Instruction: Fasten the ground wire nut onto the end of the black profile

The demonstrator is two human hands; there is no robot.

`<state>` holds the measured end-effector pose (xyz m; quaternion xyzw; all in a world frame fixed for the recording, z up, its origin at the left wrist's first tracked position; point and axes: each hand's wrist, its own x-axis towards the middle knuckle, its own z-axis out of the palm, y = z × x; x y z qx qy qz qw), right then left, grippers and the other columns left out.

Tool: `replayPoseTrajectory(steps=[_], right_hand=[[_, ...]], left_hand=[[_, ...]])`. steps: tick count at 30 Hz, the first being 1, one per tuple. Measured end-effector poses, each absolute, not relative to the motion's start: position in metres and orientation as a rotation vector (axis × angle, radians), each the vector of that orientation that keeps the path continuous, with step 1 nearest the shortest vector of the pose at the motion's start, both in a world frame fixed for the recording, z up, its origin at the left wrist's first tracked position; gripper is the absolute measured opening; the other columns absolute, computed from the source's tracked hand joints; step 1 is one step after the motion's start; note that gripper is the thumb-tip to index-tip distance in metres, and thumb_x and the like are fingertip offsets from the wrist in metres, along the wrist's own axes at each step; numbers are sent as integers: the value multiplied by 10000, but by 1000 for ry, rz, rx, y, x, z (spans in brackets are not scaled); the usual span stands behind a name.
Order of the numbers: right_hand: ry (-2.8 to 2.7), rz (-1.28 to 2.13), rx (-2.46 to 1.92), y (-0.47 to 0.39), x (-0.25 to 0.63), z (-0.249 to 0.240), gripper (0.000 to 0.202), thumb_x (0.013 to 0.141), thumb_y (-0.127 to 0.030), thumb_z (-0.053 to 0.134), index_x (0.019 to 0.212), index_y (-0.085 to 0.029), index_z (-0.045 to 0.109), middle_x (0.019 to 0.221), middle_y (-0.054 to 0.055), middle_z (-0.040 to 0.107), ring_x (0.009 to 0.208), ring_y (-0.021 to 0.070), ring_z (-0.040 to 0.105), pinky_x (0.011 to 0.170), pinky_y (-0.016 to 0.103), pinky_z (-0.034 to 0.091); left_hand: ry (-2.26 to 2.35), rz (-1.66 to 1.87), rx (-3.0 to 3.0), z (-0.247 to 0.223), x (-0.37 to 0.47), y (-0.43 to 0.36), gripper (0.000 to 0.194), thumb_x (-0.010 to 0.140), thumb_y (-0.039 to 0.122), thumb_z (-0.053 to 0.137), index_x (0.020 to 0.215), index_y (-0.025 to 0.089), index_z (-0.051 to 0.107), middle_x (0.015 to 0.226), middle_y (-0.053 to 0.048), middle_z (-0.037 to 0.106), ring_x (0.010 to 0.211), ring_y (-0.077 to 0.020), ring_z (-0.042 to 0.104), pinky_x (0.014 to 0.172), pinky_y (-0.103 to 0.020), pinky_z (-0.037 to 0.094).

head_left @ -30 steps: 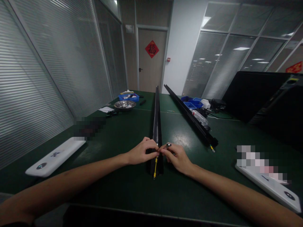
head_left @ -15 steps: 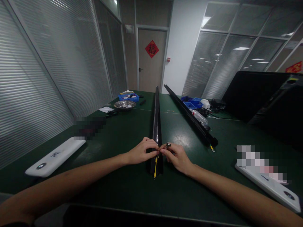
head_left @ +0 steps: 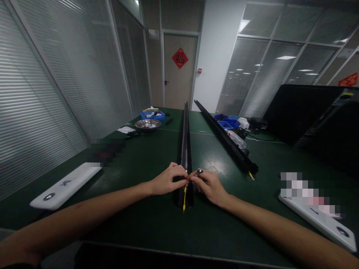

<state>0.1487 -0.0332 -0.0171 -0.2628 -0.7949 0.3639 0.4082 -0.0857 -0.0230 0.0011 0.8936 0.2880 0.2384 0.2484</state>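
Note:
A long black channel-shaped rail (head_left: 185, 145) runs away from me down the middle of the table. Over its near end, my left hand (head_left: 171, 180) and my right hand (head_left: 210, 185) meet with their fingertips pinched together. What lies between the fingertips is too small and hidden to name. A small shiny metal piece (head_left: 199, 172) shows at the fingers of my right hand; its kind is unclear. Just below the fingertips, a yellow wire (head_left: 184, 198) with a ring terminal lies along the rail's near end.
Another black rail (head_left: 230, 142) with a yellow wire end (head_left: 251, 175) lies to the right. Farther back are a metal bowl (head_left: 148, 125), a blue tray (head_left: 153, 116) and blue bins (head_left: 224, 124). White devices (head_left: 66, 186) flank both sides of the green table (head_left: 134, 228).
The small metal piece at my right hand has turned slightly. Both hands stay in nearly the same place, and the rails have not moved.

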Motion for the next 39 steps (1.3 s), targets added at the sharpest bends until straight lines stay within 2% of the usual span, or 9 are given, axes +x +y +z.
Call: replayPoseTrajectory(steps=[11, 20, 26, 39], right_hand=[[-2022, 882, -671, -34, 148, -15, 305, 1041, -428, 558, 984, -175, 718, 802, 11, 620, 547, 107, 556, 542, 231, 477], [-2018, 901, -649, -33, 149, -16, 271, 1054, -367, 547, 979, -176, 724, 808, 11, 628, 543, 98, 558, 540, 222, 476], [-1993, 901, -666, -33, 148, -17, 255, 1042, -376, 571, 1000, -171, 716, 820, 9, 619, 549, 95, 561, 531, 213, 468], [-2000, 917, -651, -32, 148, -18, 267, 1056, -355, 545, 979, -174, 726, 795, 5, 612, 532, 93, 552, 529, 218, 454]], left_hand=[[783, 646, 2439, 2, -85, -23, 255, 1050, 402, 532, 1027, 214, 702, 1003, -24, 713, 1017, -197, 616, 989, -344, 310], [779, 653, 2425, 5, -85, -25, 166, 1021, 332, 589, 998, 208, 698, 979, -10, 703, 998, -189, 617, 982, -339, 305], [781, 665, 2453, 3, -85, -25, 212, 1049, 356, 542, 1047, 214, 700, 997, -24, 706, 1007, -193, 614, 987, -339, 312], [794, 672, 2441, 0, -85, -23, 195, 1024, 361, 584, 1003, 207, 702, 986, -16, 710, 988, -190, 622, 978, -339, 314]])
